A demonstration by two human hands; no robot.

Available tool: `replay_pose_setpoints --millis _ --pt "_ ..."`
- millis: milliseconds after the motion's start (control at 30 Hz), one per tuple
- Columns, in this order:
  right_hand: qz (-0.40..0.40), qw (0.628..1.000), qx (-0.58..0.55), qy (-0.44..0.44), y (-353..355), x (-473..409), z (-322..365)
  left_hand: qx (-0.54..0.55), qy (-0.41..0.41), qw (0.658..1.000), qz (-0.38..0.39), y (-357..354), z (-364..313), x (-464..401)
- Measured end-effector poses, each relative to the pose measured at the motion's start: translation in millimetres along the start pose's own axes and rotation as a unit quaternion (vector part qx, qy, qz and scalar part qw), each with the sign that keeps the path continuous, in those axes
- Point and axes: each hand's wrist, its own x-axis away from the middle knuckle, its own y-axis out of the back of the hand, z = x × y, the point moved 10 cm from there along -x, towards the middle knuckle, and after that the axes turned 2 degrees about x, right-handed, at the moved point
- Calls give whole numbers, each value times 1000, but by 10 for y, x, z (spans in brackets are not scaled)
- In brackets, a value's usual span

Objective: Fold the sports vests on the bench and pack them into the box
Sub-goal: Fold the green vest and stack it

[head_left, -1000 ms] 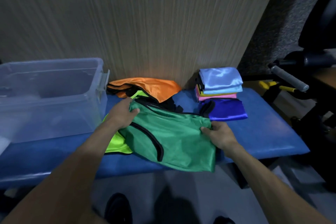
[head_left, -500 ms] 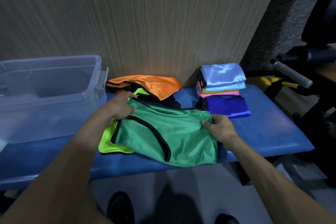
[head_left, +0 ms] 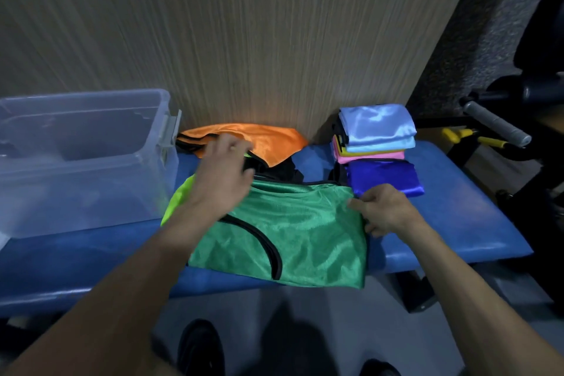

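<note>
Green vest (head_left: 283,241) lies spread on the blue bench (head_left: 457,223), just right of the clear box (head_left: 82,159), not yet folded small. Right hand (head_left: 386,210) pinches its right edge, fingers curled on the cloth. Left hand (head_left: 224,177) hovers over its top left corner, blurred, so I cannot tell its fingers. Right of the box and behind the green vest lie the orange vest (head_left: 262,140) and yellow-green vest (head_left: 177,201), unfolded. Folded stack (head_left: 377,137) waits further right; the box looks unpacked.

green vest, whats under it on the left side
A neon yellow vest pokes out from under the green vest, by the left hand. Below is the blue bench. How far the yellow one reaches underneath is hidden.
</note>
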Motion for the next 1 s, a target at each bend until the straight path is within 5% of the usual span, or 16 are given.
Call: replay_pose_setpoints --millis 67,133,233,567,833,1000 --pt "-96 990 100 35 246 -74 157 46 -139 989 -11 -100 -647 98" --pt "-160 975 123 93 353 -155 384 44 -247 965 75 -497 -1111 280" --pt "-147 963 160 161 214 -335 657 -16 -302 937 175 -1099 -1232 455" --pt "-38 926 322 196 -185 -722 808 -2 -287 919 271 -1483 -991 539" --pt "56 933 296 198 -330 -804 732 7 -291 917 271 -1483 -982 543" --pt "1 948 209 242 -174 -722 860 7 -287 917 275 -1468 -990 556"
